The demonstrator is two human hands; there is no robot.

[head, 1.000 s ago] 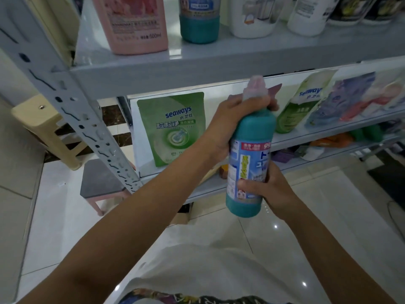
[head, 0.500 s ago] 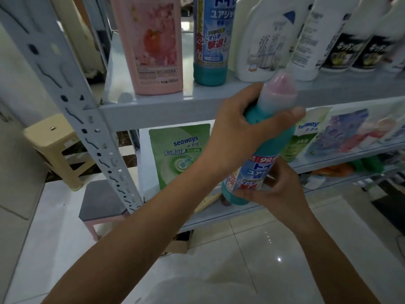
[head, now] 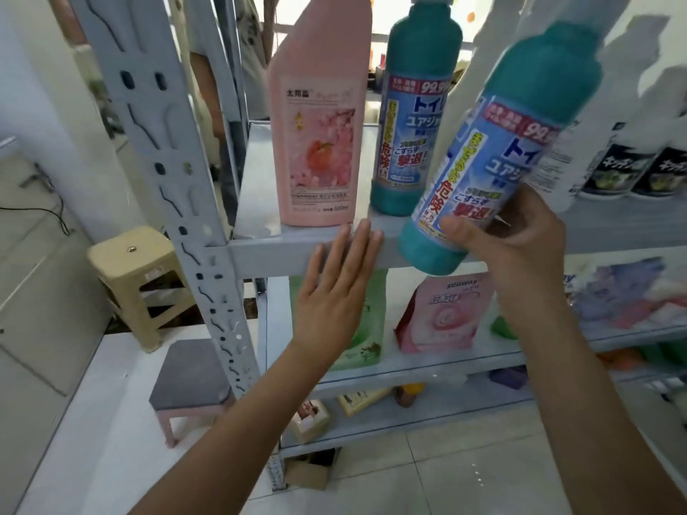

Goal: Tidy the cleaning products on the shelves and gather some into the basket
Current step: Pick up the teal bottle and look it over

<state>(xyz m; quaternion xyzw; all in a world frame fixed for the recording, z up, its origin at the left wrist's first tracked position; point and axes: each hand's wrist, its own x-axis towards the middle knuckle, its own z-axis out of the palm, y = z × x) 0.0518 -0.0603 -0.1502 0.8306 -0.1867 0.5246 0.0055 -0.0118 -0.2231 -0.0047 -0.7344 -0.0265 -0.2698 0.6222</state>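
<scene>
Grey metal shelving (head: 148,143) is filling my view. I am now holding the teal bottle (head: 502,154) with the right hand (head: 520,250) alone, fingers curling round its lower body, and tilting it beside its twin (head: 412,117) at the upper shelf (head: 256,187). The left hand (head: 334,291) has let go and is lying flat, fingers straight, against the shelf's front edge. I am judging placement to be close. The held bottle's cap is not showing clearly, and no basket is showing.

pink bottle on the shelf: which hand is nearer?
Left. The left hand is open at the shelf edge, just below the pink bottle; the right hand grips the tilted teal bottle farther right.
</scene>
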